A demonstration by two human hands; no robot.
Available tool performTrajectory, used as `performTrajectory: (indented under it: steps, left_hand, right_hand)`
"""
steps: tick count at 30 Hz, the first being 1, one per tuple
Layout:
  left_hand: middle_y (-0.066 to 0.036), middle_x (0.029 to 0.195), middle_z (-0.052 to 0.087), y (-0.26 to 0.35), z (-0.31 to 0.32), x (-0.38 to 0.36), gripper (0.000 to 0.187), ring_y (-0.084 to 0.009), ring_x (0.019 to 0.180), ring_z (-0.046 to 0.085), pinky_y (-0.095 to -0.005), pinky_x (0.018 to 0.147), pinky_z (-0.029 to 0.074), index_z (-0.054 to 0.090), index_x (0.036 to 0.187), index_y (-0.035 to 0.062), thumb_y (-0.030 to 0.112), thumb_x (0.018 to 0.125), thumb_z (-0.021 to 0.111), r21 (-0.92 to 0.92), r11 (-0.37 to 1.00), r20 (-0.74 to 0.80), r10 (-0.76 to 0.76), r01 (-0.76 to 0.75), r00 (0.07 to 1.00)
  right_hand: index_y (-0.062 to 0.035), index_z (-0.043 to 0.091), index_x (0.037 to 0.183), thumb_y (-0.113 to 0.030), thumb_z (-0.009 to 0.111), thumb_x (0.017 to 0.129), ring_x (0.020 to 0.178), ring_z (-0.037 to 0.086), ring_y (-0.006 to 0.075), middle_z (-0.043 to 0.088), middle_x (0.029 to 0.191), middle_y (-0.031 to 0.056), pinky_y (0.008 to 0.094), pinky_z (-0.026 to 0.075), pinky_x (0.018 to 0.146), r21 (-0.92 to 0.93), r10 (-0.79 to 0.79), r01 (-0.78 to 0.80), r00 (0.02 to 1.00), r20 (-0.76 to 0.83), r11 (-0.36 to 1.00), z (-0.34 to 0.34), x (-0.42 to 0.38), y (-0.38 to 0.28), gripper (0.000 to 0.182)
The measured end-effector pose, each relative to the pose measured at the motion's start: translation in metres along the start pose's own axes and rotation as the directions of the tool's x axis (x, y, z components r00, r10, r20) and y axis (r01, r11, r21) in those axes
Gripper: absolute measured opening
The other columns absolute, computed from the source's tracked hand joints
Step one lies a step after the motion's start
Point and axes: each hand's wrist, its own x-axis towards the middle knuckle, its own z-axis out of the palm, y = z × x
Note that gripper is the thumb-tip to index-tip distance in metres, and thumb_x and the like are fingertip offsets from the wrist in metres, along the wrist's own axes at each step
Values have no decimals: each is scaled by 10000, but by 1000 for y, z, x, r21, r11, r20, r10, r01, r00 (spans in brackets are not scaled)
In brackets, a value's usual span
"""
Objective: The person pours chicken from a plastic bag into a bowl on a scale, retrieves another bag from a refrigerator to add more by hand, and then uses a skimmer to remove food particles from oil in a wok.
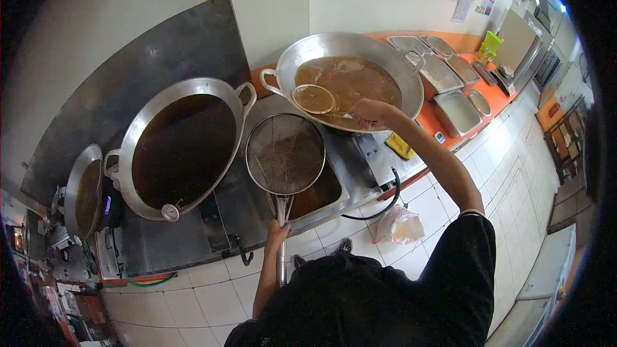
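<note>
My left hand (277, 236) is wrapped round the metal handle of a large round mesh strainer (286, 154). The strainer's head lies over a rectangular pan (321, 193) of dark brown liquid sunk in the counter. My right hand (371, 114) grips the thin handle of a small round skimmer (313, 99), held at the near left rim of a big metal wok (411, 93). Brown, partly foamy liquid (360, 80) fills much of that wok. To the left stands a second large wok (132, 148) of very dark liquid, with a dial thermometer (170, 212) at its near rim.
A third wok (77, 173) stands at far left. Several metal trays (457, 114) sit on the orange counter (493, 96) at right. Near the right-hand wok lies a yellow sponge (400, 146). A plastic bag (400, 225) is on the tiled floor below a black hose (393, 193).
</note>
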Motion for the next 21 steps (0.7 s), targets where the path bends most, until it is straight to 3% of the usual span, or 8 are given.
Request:
performTrajectory:
  steps: [2,3,5,6,8,14,17,21]
  left_hand:
    - [-139,667,635,4,-1,-1,316,-173,622,642,-313,585,495,573,874,-76,229,791,578,50,999,-4,8,-8,1000]
    - [-141,669,635,5,-2,-2,323,-175,621,642,-313,588,495,572,878,-75,235,789,580,75,997,-5,11,-11,1000]
    - [-153,681,634,-9,-1,9,358,-180,624,641,-315,606,492,531,932,-84,239,786,583,84,996,29,-13,10,1000]
    - [-158,687,633,-13,1,13,379,-183,626,641,-316,615,491,510,958,-88,240,785,585,87,996,47,-24,20,999]
    - [-157,693,633,15,-5,-8,398,-186,646,643,-312,631,490,475,975,-92,240,784,583,21,997,17,-76,76,997]
    - [-159,750,624,11,-4,-5,425,-189,689,644,-303,631,490,412,1007,-90,240,795,577,42,993,24,-109,108,994]
    - [-166,788,617,6,-1,-2,417,-187,682,643,-302,610,491,410,1004,-88,233,801,582,-3,993,22,-115,115,993]
    - [-165,803,608,12,-5,-9,395,-184,672,641,-292,576,496,411,993,-85,211,802,590,-10,998,48,-64,64,997]
  right_hand:
    - [-70,508,624,-29,533,665,466,452,173,491,577,36,315,364,443,291,192,-175,981,-32,941,-15,-7,-13,63]
    - [-70,498,621,-30,525,681,459,439,159,482,574,30,300,348,428,548,346,-304,938,29,779,-22,-7,-18,77]
    - [-70,478,615,-31,508,714,444,414,129,464,569,19,270,317,398,866,541,-444,799,264,232,-38,-7,-25,110]
    - [-70,467,613,-32,500,731,436,401,115,455,566,14,255,301,383,892,561,-441,717,414,-95,-46,-8,-28,128]
    - [-70,447,607,-34,483,764,422,376,85,437,561,3,226,270,353,669,437,-294,569,696,-682,-56,-8,-31,165]
    - [-72,422,609,-45,464,799,388,326,52,441,570,9,183,223,325,731,530,-368,513,675,-575,-66,-14,-34,197]
    - [-46,464,633,-41,478,796,379,320,55,439,569,9,182,230,316,567,305,-157,712,633,-809,-20,-26,-6,164]
    - [-39,471,651,-48,468,812,394,323,50,396,551,-7,185,237,316,716,429,-197,685,589,-669,-55,-24,-32,161]
